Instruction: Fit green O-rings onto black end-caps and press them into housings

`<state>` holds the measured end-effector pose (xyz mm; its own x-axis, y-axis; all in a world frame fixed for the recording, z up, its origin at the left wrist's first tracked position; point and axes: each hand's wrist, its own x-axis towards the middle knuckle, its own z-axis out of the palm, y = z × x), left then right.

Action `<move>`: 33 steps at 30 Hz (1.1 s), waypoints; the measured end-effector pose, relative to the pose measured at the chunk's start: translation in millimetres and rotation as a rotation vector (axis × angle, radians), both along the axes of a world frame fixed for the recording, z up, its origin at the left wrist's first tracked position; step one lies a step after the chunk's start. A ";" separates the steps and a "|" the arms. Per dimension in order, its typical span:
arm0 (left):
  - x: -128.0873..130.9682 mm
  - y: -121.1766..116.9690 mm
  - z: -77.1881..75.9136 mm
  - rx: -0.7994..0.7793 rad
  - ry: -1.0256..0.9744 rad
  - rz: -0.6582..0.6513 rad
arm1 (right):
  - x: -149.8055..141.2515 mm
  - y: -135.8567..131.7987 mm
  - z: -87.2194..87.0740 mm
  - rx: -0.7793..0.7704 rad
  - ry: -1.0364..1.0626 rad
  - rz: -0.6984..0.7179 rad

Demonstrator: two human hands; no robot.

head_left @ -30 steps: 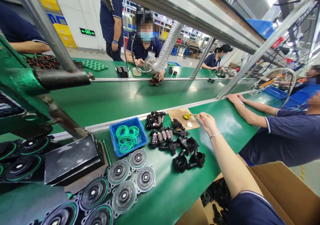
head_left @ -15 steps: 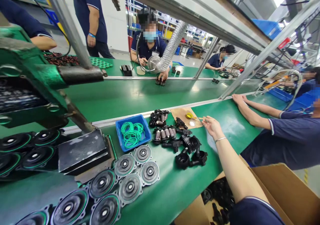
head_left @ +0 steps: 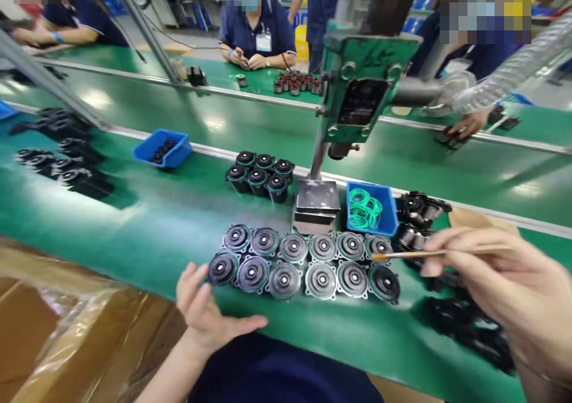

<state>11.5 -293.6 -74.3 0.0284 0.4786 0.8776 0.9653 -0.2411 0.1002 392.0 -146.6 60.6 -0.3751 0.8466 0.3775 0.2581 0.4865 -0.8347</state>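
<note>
My right hand (head_left: 496,278) pinches a thin paintbrush (head_left: 413,253) by its handle. The brush's orange-brown tip points left, over the round black part (head_left: 378,247) at the right end of the back row. Two rows of these round parts (head_left: 322,279) stand side by side on the green bench, several of them with a green ring showing around the rim. At the left end of the rows my left hand (head_left: 208,310) is open and holds nothing. Its fingers are spread near the closest part (head_left: 222,268), and I cannot tell whether they touch it.
Behind the rows stands a green press (head_left: 364,87) over a metal block (head_left: 317,197). A blue bin (head_left: 372,209) holds green rings. Black parts (head_left: 469,325) lie at right; more black parts (head_left: 257,176) stand behind. Co-workers sit across the bench. Cardboard boxes (head_left: 102,331) are lower left.
The view has swung left along the bench. My right hand and the brush have come from the small yellow pot to the rows of round parts. My left hand has come into view.
</note>
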 end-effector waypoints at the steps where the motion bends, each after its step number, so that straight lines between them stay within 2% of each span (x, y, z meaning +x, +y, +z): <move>1: 11.6 0.7 0.9 0.006 0.021 0.000 | -22.0 -2.4 1.2 -0.059 -0.015 0.111; 3: 33.9 2.9 1.4 0.016 0.005 0.000 | -54.5 -2.5 0.8 -0.180 -0.009 0.264; 4: 43.2 4.1 0.4 0.021 -0.017 -0.004 | -64.7 -1.0 -0.6 -0.214 -0.001 0.293; 8: 62.2 8.8 -8.6 0.024 -0.080 -0.044 | -79.2 5.6 -9.2 -0.270 0.029 0.253; 14: 61.8 16.5 -13.9 0.047 -0.089 -0.027 | -91.3 4.4 -17.2 -0.354 -0.004 0.255; 22: 61.2 17.6 -14.0 0.047 -0.088 0.001 | -103.4 2.2 -12.3 -0.383 -0.024 0.290; 27: 50.2 9.0 -12.5 -0.036 -0.101 0.087 | -107.0 -7.1 -16.0 -0.342 -0.091 0.331; 33: 44.1 6.9 -11.6 -0.084 -0.117 0.111 | -129.4 -10.6 -19.4 -0.268 -0.060 0.366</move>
